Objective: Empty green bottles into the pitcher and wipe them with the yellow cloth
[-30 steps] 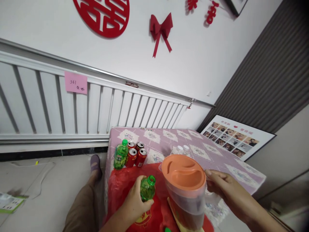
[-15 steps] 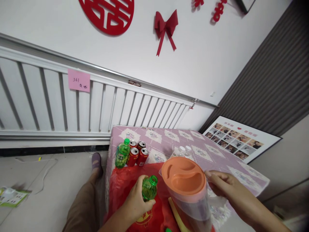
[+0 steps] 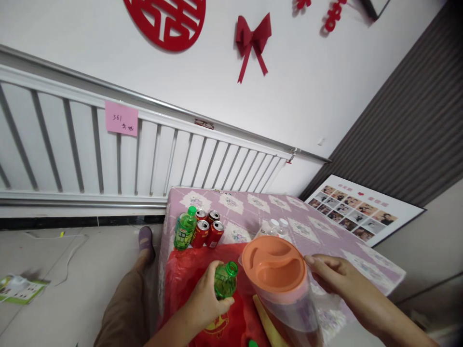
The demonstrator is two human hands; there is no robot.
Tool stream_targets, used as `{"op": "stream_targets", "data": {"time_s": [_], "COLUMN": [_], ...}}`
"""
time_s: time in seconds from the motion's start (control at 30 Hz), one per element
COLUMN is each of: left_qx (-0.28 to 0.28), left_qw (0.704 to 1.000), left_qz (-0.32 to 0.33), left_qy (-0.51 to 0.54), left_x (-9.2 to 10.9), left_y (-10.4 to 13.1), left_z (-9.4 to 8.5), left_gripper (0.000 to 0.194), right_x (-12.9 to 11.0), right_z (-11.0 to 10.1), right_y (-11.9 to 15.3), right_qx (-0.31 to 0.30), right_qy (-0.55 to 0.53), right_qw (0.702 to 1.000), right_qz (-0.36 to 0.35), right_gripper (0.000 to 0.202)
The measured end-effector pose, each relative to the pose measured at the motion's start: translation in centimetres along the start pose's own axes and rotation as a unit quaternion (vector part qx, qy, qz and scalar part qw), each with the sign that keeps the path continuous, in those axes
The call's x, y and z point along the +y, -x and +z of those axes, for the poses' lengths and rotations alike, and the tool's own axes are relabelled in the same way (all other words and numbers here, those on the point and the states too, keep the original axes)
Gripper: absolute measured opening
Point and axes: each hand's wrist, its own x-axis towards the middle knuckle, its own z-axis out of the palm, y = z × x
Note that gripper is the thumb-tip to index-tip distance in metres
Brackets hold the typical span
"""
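My left hand (image 3: 208, 296) is wrapped around a green plastic bottle (image 3: 224, 284) with its mouth uncapped. Right of the bottle stands a clear pitcher (image 3: 294, 313) with an orange lid (image 3: 274, 265), tilted in view and holding brownish liquid low down. At the pitcher's right side my right hand (image 3: 331, 272) is closed, thumb by the lid's rim; its fingers seem to be round the handle, which is mostly hidden. A yellowish strip-like object (image 3: 267, 323) lies beside the pitcher. At the bottom edge shows a green cap (image 3: 252, 343).
A capped green bottle (image 3: 185, 229) and several red cans (image 3: 216, 233) stand at the left on the purple patterned tablecloth (image 3: 300, 202). Clear bottles with white caps (image 3: 275, 225) stand behind the pitcher. Red plastic sheeting (image 3: 188, 270) covers the near side. A photo board (image 3: 394, 202) leans at right.
The view has shifted slightly, moving the scene a little to the right. Both hands keep their holds, and the bottle and pitcher stay nearly in place.
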Motion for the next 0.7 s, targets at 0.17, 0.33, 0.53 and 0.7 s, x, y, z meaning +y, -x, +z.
{"op": "stream_targets", "data": {"time_s": [0.17,0.33,0.53,0.7], "left_qx": [-0.001,-0.004,-0.005,-0.001], "left_qw": [1.000,1.000,1.000,1.000], "left_qz": [-0.003,-0.002,-0.005,-0.008], "left_qy": [0.004,0.004,0.003,0.001], "left_x": [0.17,0.39,0.55,0.42], "left_y": [0.02,0.00,0.08,0.02], "left_z": [-0.01,-0.05,-0.11,-0.04], "left_gripper": [0.075,0.075,0.075,0.074], "right_x": [-0.30,-0.82,-0.94,-0.99], "right_z": [0.02,0.04,-0.07,-0.05], "right_y": [-0.03,0.06,0.00,0.04], "right_qx": [0.003,0.009,0.005,-0.005], "right_qy": [-0.009,-0.006,0.007,0.020], "right_qw": [1.000,1.000,1.000,1.000], "right_qz": [-0.004,-0.010,-0.011,-0.012], "right_gripper": [0.051,0.050,0.050,0.052]}}
